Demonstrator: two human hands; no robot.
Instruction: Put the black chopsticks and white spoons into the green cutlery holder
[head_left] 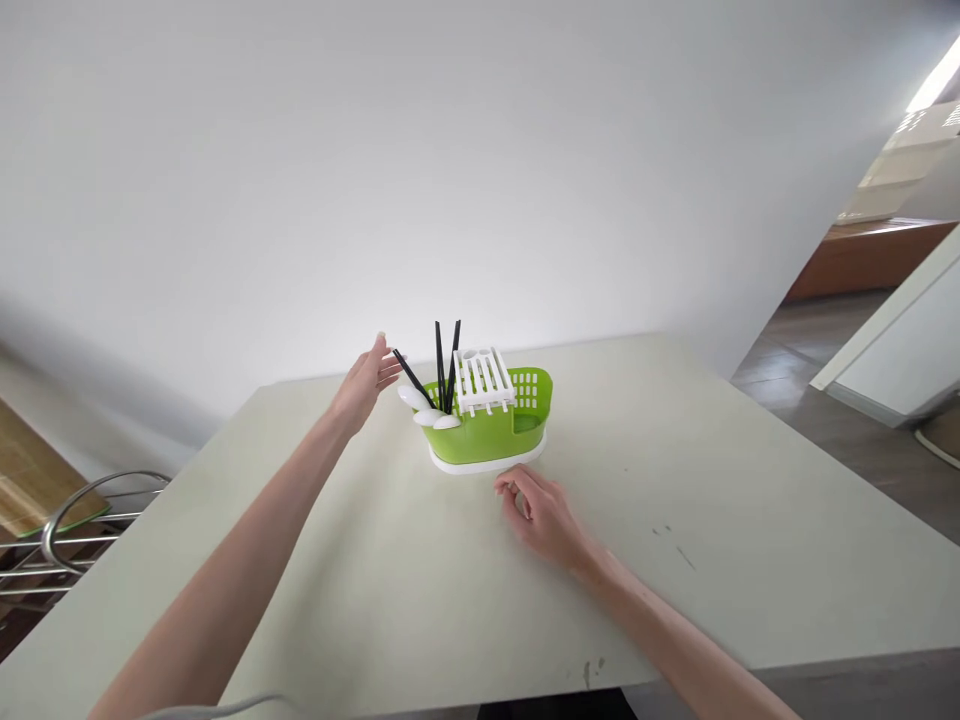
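A green cutlery basket [487, 437] with slotted sides stands on a white base tray [489, 466] in the middle of the table. Black chopsticks [440, 360] rise from its left part, one leaning left. White spoons [425, 417] hang over the left front rim, bowls outward. Across the basket's middle lies a white slatted rack [486, 380]. My left hand [367, 383] is open beside the leaning chopstick, its fingers stretched out and partly behind it; it grips nothing visible. My right hand [541, 512] rests on the table just in front of the tray, fingers curled in with nothing seen in them.
The pale table [420, 580] has dark marks at its right and front edge. A white wall [480, 180] rises behind it. At the lower left are a metal wire rack [82, 540] and a wooden board [37, 470]. A doorway opens at the right.
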